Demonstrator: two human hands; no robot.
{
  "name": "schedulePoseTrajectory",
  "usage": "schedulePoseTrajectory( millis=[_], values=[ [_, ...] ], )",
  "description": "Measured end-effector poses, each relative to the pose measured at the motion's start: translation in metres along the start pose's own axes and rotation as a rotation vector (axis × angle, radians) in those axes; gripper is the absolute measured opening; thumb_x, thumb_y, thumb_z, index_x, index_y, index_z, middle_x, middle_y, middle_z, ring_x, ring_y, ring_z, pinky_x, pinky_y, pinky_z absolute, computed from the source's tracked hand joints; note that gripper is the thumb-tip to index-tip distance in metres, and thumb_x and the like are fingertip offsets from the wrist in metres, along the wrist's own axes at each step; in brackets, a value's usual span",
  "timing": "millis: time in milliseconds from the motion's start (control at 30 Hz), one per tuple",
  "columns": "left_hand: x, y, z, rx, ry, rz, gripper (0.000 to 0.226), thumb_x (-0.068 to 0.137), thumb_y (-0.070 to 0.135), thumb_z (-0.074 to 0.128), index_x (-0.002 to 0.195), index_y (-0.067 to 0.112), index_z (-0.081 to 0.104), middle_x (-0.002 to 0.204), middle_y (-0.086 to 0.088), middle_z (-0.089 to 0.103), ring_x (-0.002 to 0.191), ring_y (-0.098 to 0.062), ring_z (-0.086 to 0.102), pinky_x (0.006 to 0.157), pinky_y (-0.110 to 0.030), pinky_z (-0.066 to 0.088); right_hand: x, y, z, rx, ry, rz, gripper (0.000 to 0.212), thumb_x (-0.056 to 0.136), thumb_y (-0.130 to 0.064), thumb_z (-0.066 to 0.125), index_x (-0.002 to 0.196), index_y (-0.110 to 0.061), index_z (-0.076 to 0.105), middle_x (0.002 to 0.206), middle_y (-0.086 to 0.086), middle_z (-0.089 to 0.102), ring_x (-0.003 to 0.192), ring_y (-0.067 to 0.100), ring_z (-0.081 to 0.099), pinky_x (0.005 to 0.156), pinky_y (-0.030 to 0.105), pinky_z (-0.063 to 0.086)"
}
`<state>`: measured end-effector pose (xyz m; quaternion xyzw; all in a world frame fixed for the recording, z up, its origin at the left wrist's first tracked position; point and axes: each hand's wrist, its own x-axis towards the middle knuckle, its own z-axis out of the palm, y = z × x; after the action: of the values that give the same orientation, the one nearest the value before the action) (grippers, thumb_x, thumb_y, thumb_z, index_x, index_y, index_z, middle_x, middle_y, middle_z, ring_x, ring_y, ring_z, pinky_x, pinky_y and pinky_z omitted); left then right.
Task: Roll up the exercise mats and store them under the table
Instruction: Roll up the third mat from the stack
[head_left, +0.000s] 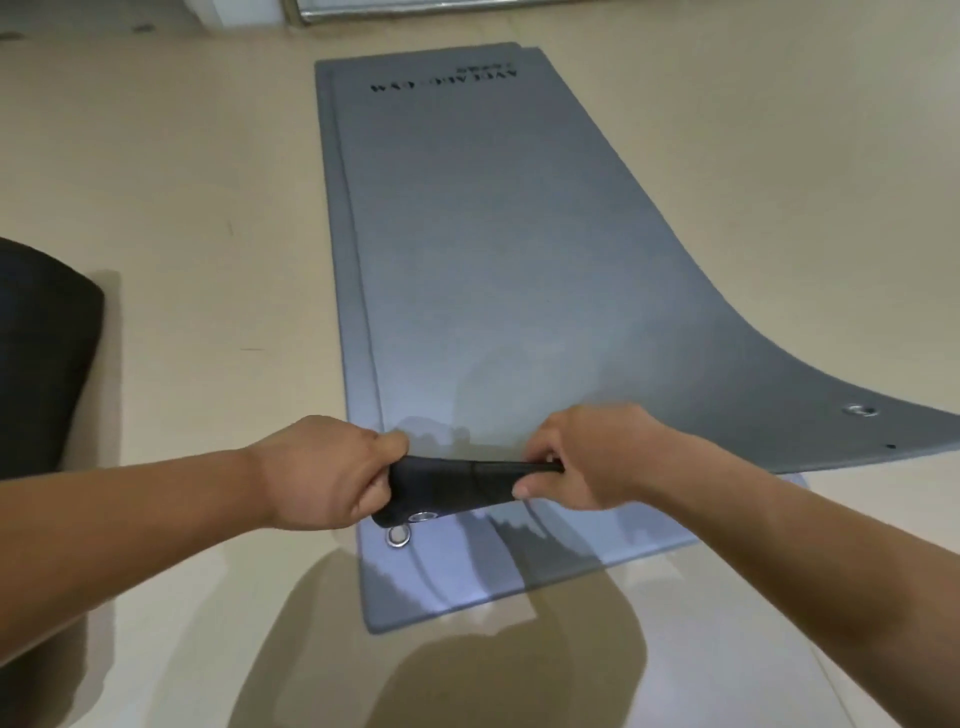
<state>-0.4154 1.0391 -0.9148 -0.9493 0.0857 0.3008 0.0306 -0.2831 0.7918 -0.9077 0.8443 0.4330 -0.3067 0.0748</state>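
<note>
Two grey exercise mats lie stacked on the floor, stretching away from me. The top mat (493, 249) carries black lettering at its far end, and its near left corner is lifted and curled over, showing a dark underside with a metal eyelet. My left hand (332, 473) grips that curled edge at the corner. My right hand (576, 457) pinches the same edge a little to the right. The bottom mat (441, 582) stays flat beneath, its own eyelet (398, 536) showing just under the fold. The top mat's right near corner fans out to the right.
A dark rolled mat (41, 353) rests on the floor at the left edge. Pale beige floor (182, 208) surrounds the mats. A wall base and a metal frame (415, 10) run along the far end. My shadow falls on the floor near me.
</note>
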Motion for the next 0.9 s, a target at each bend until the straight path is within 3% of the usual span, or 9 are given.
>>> schedulePoseTrajectory(
  millis=[67,133,200,333,500,567,700,833,900],
  values=[
    [-0.001,-0.002,0.003,-0.103,0.088,-0.007,0.04,0.083,0.051,0.012,0.096,0.027,0.041,0.081,0.01,0.048,0.076,-0.02,0.052,0.072,-0.037,0.049,0.002,-0.012,0.008,-0.075,0.14,0.059,0.033,0.105,-0.061,0.043,0.112,-0.032,0.059,0.108,-0.005,0.063,0.098,0.025,0.062,0.068,0.032,0.04],
    [0.001,0.008,-0.001,-0.314,0.171,-0.036,0.032,0.092,0.053,0.031,0.096,0.028,0.05,0.084,0.011,0.057,0.078,-0.019,0.058,0.073,-0.038,0.051,0.001,-0.017,0.013,-0.021,0.267,0.133,0.03,0.107,-0.06,0.038,0.102,-0.033,0.049,0.089,-0.006,0.057,0.082,0.023,0.056,0.056,0.031,0.031],
    [0.01,0.017,-0.006,-0.452,0.193,-0.069,0.019,0.1,0.049,0.053,0.101,0.03,0.057,0.08,0.012,0.061,0.078,-0.017,0.061,0.072,-0.038,0.054,0.0,-0.014,0.02,0.008,0.405,0.18,0.038,0.104,-0.066,0.037,0.098,-0.03,0.045,0.08,-0.006,0.055,0.076,0.021,0.054,0.053,0.031,0.028],
    [0.019,-0.001,-0.015,-0.515,0.148,-0.077,0.006,0.103,0.036,0.06,0.099,0.033,0.063,0.084,0.014,0.068,0.084,-0.011,0.065,0.079,-0.035,0.055,-0.007,0.006,0.025,-0.055,0.549,0.263,0.066,0.088,-0.088,0.033,0.08,-0.024,0.047,0.07,-0.006,0.053,0.069,0.019,0.055,0.052,0.029,0.03],
    [0.0,-0.034,-0.012,-0.85,-0.102,-0.036,0.011,0.103,0.022,0.068,0.098,0.03,0.072,0.088,0.013,0.077,0.089,-0.011,0.074,0.074,-0.022,0.055,-0.027,0.033,0.037,-0.119,0.897,0.003,0.055,0.098,-0.066,0.041,0.068,-0.022,0.051,0.055,-0.006,0.05,0.05,0.025,0.051,0.042,0.023,0.024],
    [-0.012,-0.043,-0.014,-0.903,-0.263,0.005,0.011,0.102,0.015,0.069,0.105,0.024,0.075,0.099,0.004,0.081,0.099,-0.019,0.077,0.078,-0.026,0.059,-0.027,0.027,0.042,-0.122,0.855,-0.106,0.053,0.1,-0.063,0.039,0.068,-0.021,0.048,0.051,-0.006,0.047,0.044,0.027,0.047,0.038,0.029,0.034],
    [-0.031,-0.052,-0.025,-0.878,-0.436,0.003,0.015,0.1,0.014,0.073,0.112,0.022,0.076,0.106,0.002,0.082,0.101,-0.018,0.078,0.08,-0.026,0.059,-0.018,0.007,0.014,0.023,0.474,-0.06,0.063,0.094,-0.078,0.02,0.066,-0.025,0.041,0.055,-0.007,0.046,0.05,0.012,0.044,0.053,0.034,0.039],
    [-0.025,-0.034,-0.024,-0.746,-0.135,-0.108,0.021,0.092,0.025,0.078,0.109,0.035,0.071,0.102,0.011,0.077,0.09,-0.013,0.075,0.072,-0.022,0.055,0.008,-0.002,-0.01,0.167,0.103,-0.034,0.054,0.102,-0.07,0.039,0.075,-0.026,0.058,0.073,-0.004,0.063,0.07,0.014,0.061,0.069,0.034,0.047],
    [-0.014,-0.02,-0.02,-0.594,0.031,-0.138,0.023,0.097,0.026,0.069,0.118,0.035,0.065,0.109,0.012,0.071,0.097,-0.015,0.067,0.082,-0.028,0.054,0.026,-0.001,-0.018,0.183,0.041,0.04,0.051,0.099,-0.074,0.043,0.084,-0.028,0.062,0.085,-0.006,0.065,0.081,0.015,0.063,0.078,0.037,0.05]
  ],
)
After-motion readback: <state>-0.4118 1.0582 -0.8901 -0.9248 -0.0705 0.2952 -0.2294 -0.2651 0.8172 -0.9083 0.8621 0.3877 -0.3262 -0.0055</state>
